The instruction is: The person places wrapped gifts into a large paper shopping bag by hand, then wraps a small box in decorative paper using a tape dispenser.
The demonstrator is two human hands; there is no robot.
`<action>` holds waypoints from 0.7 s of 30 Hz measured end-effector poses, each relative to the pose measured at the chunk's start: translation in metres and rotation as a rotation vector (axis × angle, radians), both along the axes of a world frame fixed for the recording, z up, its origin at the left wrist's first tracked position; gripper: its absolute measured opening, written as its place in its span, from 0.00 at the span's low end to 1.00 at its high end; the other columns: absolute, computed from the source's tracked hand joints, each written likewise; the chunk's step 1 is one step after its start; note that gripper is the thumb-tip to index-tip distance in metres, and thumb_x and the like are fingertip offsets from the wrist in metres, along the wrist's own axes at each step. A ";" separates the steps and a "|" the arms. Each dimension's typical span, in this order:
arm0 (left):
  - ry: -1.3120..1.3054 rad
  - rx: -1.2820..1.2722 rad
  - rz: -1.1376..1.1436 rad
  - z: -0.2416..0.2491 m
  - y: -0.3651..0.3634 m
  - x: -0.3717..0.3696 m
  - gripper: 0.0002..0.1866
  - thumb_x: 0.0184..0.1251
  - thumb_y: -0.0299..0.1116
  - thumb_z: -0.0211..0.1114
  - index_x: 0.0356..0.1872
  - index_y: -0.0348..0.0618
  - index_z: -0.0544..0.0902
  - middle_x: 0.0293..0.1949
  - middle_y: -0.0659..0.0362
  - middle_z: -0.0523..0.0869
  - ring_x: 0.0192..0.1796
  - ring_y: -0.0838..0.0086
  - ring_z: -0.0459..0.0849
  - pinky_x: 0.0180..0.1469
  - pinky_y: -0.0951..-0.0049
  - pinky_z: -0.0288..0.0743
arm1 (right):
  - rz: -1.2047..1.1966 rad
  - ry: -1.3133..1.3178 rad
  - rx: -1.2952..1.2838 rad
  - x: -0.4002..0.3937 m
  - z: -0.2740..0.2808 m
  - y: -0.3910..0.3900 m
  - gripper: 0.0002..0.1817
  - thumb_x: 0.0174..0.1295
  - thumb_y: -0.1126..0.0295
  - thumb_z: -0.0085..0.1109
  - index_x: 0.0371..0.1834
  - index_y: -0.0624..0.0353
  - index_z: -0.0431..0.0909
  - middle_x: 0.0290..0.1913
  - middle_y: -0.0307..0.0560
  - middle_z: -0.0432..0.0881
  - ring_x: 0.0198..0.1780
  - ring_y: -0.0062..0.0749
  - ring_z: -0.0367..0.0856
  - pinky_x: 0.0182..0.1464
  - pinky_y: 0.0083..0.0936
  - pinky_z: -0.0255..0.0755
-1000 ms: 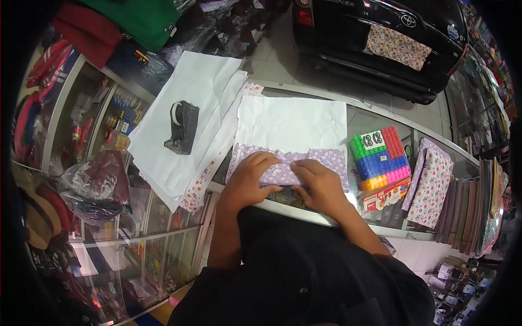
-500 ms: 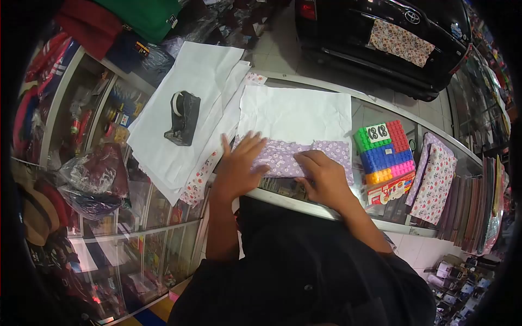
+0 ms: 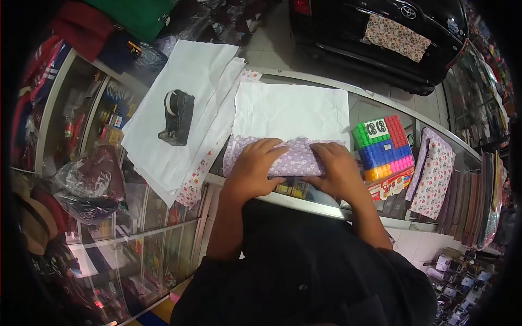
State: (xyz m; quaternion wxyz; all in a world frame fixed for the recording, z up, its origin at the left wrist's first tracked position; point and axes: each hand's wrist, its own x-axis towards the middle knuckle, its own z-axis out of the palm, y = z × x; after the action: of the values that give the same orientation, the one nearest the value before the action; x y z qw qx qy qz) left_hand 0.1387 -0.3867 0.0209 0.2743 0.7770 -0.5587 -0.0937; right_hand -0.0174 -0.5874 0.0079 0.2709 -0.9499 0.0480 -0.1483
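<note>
On the glass counter in front of me lies a sheet of wrapping paper, its white back (image 3: 291, 111) facing up. Its near part is folded over, showing purple with white flowers (image 3: 297, 158). My left hand (image 3: 253, 169) grips the left part of this fold, fingers on top and thumb at the near edge. In the same way my right hand (image 3: 338, 170) holds the right part. Whether anything lies inside the fold is hidden. A black tape dispenser (image 3: 180, 119) with a roll of tape sits on stacked white-backed sheets (image 3: 209, 62) to the left.
Right of the paper stands a pack of colourful toy building blocks (image 3: 385, 146). Beyond it are folded floral-wrapped packages (image 3: 433, 176) and a row of thin books or folders (image 3: 465, 204). Glass display cases (image 3: 136, 239) stand left. A black car (image 3: 380, 38) is parked behind the counter.
My left hand has moved right and closed over the purple fold. My right hand has shifted slightly right and now grips the fold. The view has shifted a little.
</note>
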 end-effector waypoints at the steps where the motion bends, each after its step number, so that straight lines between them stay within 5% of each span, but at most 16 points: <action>1: 0.042 0.020 -0.007 0.003 0.001 0.001 0.37 0.49 0.34 0.82 0.65 0.43 0.81 0.66 0.49 0.80 0.70 0.51 0.76 0.74 0.53 0.67 | -0.001 0.041 0.011 0.000 0.001 0.000 0.40 0.45 0.58 0.83 0.62 0.64 0.77 0.57 0.58 0.82 0.61 0.55 0.78 0.66 0.47 0.70; 9: 0.087 0.023 -0.090 0.007 0.007 0.010 0.38 0.54 0.40 0.81 0.67 0.39 0.79 0.68 0.47 0.79 0.71 0.50 0.75 0.75 0.53 0.66 | 0.024 -0.084 -0.018 0.002 -0.004 0.004 0.33 0.51 0.52 0.79 0.57 0.62 0.83 0.63 0.61 0.76 0.67 0.59 0.71 0.69 0.51 0.65; 11: 0.148 -0.006 0.077 0.004 0.006 0.012 0.39 0.57 0.43 0.81 0.67 0.36 0.78 0.67 0.45 0.79 0.71 0.49 0.75 0.74 0.53 0.67 | 0.027 -0.112 -0.037 0.002 -0.004 0.004 0.34 0.51 0.52 0.79 0.57 0.63 0.82 0.64 0.62 0.76 0.67 0.59 0.70 0.70 0.52 0.64; 21: 0.103 0.049 0.072 0.006 0.006 0.026 0.38 0.55 0.39 0.81 0.68 0.38 0.79 0.62 0.46 0.83 0.66 0.52 0.79 0.70 0.59 0.72 | 0.068 -0.047 0.073 0.005 0.006 0.005 0.29 0.48 0.60 0.81 0.51 0.61 0.80 0.50 0.55 0.82 0.59 0.54 0.76 0.67 0.49 0.66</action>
State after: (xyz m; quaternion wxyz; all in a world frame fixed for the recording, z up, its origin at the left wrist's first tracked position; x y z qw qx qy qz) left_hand 0.1652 -0.3802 0.0266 0.2867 0.7974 -0.5130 -0.1374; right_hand -0.0120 -0.5824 0.0139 0.3113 -0.9368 0.0144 -0.1593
